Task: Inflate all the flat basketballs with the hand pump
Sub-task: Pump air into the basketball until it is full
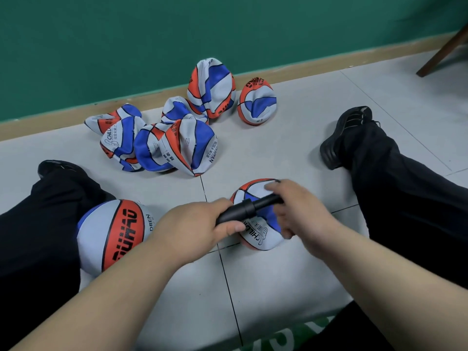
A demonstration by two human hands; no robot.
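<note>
A black hand pump lies slanted over a flat red, white and blue basketball on the floor between my legs. My left hand grips the pump's barrel at its lower left end. My right hand holds the thinner upper right end, fingers curled round it. A round, full basketball rests against my left leg. Several crumpled flat basketballs lie in a heap farther off, and two more flat balls stand near the wall.
My legs in dark trousers and black shoes spread to either side on the grey tiled floor. A green wall with a wooden skirting board runs behind. A wooden chair leg shows at the upper right.
</note>
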